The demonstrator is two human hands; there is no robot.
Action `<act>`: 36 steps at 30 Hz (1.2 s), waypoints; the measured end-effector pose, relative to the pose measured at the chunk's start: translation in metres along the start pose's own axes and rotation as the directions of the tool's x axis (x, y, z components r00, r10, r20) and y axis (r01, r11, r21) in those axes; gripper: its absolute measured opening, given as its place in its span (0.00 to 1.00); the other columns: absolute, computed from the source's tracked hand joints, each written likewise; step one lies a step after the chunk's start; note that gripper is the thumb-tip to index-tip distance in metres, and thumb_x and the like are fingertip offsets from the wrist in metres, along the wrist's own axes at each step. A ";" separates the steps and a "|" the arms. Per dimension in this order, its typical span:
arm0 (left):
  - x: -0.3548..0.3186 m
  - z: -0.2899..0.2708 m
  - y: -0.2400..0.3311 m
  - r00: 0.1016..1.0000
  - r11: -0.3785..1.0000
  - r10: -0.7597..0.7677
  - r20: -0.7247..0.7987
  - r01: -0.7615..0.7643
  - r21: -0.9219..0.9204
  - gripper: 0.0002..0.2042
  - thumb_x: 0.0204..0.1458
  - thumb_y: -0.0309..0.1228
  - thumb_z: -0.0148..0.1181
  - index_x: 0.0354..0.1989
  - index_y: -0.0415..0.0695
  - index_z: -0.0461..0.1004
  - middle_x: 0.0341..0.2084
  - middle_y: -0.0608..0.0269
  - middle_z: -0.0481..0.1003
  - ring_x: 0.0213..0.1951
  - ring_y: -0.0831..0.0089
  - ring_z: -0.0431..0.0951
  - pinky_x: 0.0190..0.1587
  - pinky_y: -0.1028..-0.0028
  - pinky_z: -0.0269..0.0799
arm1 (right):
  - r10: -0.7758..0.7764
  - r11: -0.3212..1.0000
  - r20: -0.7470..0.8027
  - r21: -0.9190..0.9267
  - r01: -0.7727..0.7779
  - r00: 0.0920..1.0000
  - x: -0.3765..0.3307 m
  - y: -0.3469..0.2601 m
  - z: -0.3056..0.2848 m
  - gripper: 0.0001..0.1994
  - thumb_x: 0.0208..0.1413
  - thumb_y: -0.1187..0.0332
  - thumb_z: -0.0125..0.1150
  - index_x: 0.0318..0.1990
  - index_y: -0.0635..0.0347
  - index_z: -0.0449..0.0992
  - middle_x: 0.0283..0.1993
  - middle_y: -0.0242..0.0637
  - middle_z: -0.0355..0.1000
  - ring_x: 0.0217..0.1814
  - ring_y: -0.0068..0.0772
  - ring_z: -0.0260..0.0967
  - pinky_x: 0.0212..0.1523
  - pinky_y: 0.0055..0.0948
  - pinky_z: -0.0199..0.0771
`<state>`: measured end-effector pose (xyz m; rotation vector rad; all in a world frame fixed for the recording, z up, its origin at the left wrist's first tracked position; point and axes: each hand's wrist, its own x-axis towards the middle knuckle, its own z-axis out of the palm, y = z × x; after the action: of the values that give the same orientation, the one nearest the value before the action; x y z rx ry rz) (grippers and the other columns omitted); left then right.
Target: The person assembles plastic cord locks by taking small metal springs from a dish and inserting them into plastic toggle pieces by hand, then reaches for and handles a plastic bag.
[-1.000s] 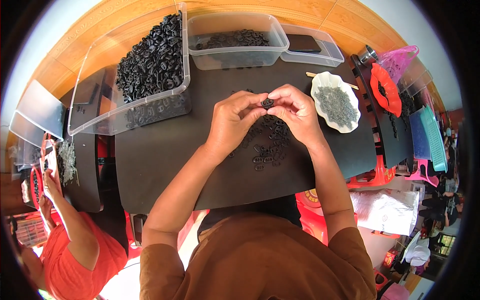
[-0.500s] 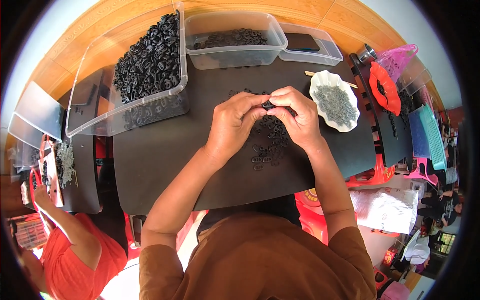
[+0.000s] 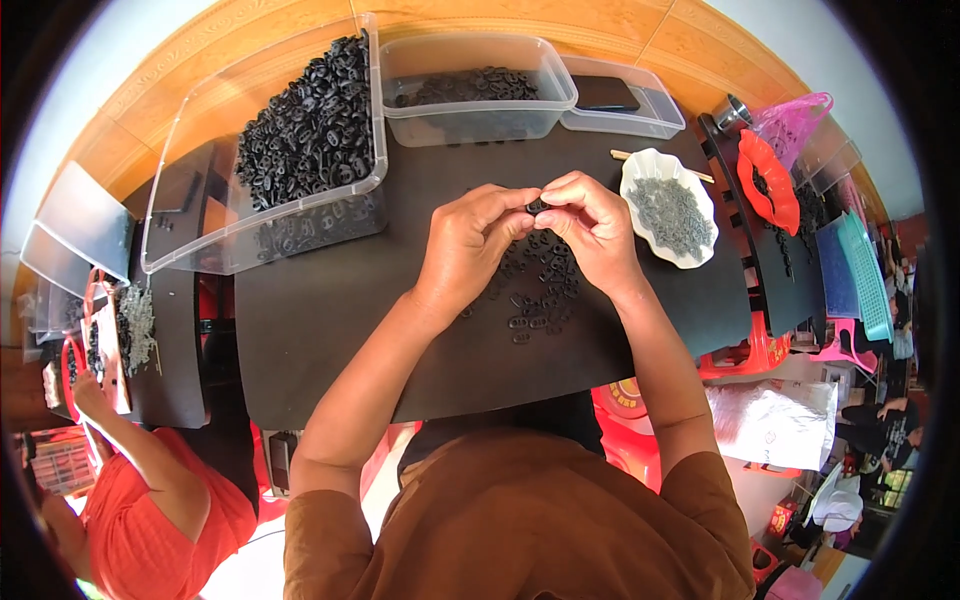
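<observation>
My left hand and my right hand meet over the middle of the dark table. Their thumbs and forefingers are closed on one small black plastic piece, held from both sides. Fingertips cover most of it, so its full shape is hidden. Beneath and just in front of my hands lie many loose black pieces, oval with holes where they show clearly. To the right of my right hand stands a white scalloped dish full of small clear-grey parts.
A large clear bin heaped with black pieces stands far left. Beside it are a smaller clear tub and a shallow clear tray holding a dark flat object. A chopstick-like stick lies behind the dish. A person in red works at left.
Both hands keep their pinch on the black piece, with barely any shift. The whole view has moved slightly, so the bins and table sit a little lower and farther right.
</observation>
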<state>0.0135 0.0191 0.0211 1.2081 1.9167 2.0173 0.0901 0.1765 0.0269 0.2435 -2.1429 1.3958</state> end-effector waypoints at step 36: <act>-0.046 -0.007 0.003 0.883 0.816 0.062 0.465 -0.313 0.486 0.11 0.40 0.21 0.65 0.34 0.41 0.77 0.30 0.62 0.73 0.36 0.61 0.72 0.40 0.66 0.71 | 0.489 0.505 -0.052 -0.797 -0.332 0.871 -0.030 0.048 -0.163 0.06 0.44 0.74 0.63 0.32 0.60 0.77 0.36 0.44 0.73 0.39 0.43 0.72 0.39 0.37 0.69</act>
<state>0.0419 -0.0134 0.0037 1.8565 2.2598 1.1049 0.1520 0.3374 0.0215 -0.5607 -2.8745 0.4742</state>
